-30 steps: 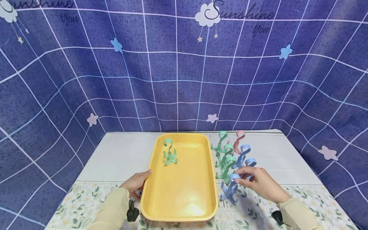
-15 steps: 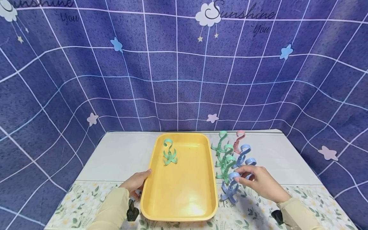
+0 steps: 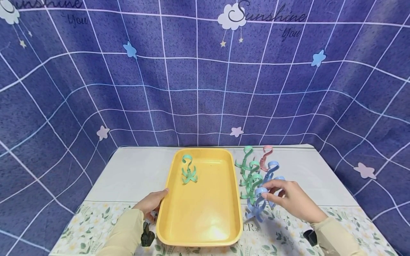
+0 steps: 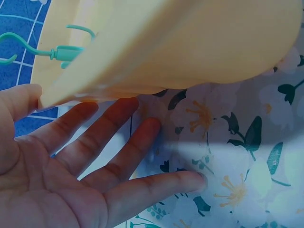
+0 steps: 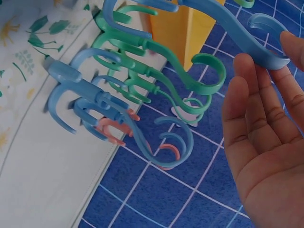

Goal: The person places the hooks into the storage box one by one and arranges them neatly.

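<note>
My right hand pinches the curled top of a blue four-claw hanging hook between thumb and fingers. In the right wrist view that blue hook's curved stem runs up to the fingertips. At the left rim of a yellow tray is my left hand: thumb at the rim, index and middle fingers beneath it, the other fingers spread. A green claw hook stands inside the tray's far left part. Right of the tray stand green hooks, other blue hooks and a pink hook.
A white and floral cloth covers the table. Blue gridded curtains rise behind and at both sides. The standing hooks crowd close together between the tray and my right hand.
My right hand and the pinched blue hook have shifted slightly up and away from me, the hook's claws now apart from their earlier spot. My left hand and the tray stay put.
</note>
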Demonstrator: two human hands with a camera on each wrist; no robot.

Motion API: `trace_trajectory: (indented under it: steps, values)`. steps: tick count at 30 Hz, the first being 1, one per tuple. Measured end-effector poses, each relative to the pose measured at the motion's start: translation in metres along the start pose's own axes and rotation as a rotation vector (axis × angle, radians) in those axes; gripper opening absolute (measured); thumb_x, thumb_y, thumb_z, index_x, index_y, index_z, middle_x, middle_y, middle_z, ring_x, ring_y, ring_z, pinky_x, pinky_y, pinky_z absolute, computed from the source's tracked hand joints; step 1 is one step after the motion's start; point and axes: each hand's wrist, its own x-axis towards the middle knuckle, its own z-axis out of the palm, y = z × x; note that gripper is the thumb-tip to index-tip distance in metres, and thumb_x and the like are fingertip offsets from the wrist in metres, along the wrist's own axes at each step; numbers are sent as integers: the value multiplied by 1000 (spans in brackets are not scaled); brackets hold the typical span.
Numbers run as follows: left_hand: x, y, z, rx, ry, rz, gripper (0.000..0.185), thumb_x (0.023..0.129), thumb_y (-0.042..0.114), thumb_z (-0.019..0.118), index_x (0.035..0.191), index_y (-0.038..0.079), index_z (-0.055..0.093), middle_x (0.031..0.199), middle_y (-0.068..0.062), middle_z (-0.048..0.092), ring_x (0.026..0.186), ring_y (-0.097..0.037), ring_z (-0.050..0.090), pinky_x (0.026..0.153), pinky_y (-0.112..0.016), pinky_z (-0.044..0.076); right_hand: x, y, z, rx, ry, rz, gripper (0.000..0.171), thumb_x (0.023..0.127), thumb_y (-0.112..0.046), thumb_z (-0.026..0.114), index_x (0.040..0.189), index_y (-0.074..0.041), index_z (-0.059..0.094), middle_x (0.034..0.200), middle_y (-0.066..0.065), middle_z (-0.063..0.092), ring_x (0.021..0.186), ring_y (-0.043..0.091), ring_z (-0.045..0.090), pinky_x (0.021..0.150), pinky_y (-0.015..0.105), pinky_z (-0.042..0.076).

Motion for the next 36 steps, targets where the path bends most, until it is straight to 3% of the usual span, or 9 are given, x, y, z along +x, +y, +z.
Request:
trace_trajectory:
  steps: [15,23,36]
  values:
    - [-1,-1,-2,-7,-6,11,56,110,44,36,126,-4,60,87,-13,72,73,-26,71,59,-46,59,7,-12,-8,5,33,-65,11,95,-19,74,105,-15,75,87,-16,68,77,2,62,66,26,54]
    - [0,0,-3,-6,-28,9,59,111,45,35,129,-6,57,89,-13,72,76,-26,71,62,-46,60,14,-19,-12,3,44,-91,10,94,-17,75,104,-16,75,89,-16,68,80,2,64,67,26,55]
    - [-1,1,0,13,4,-3,57,111,44,35,126,-5,59,88,-12,71,75,-26,71,64,-49,59,25,-31,-20,-20,54,-93,14,95,-17,74,108,-13,75,92,-14,69,82,3,63,69,27,56]
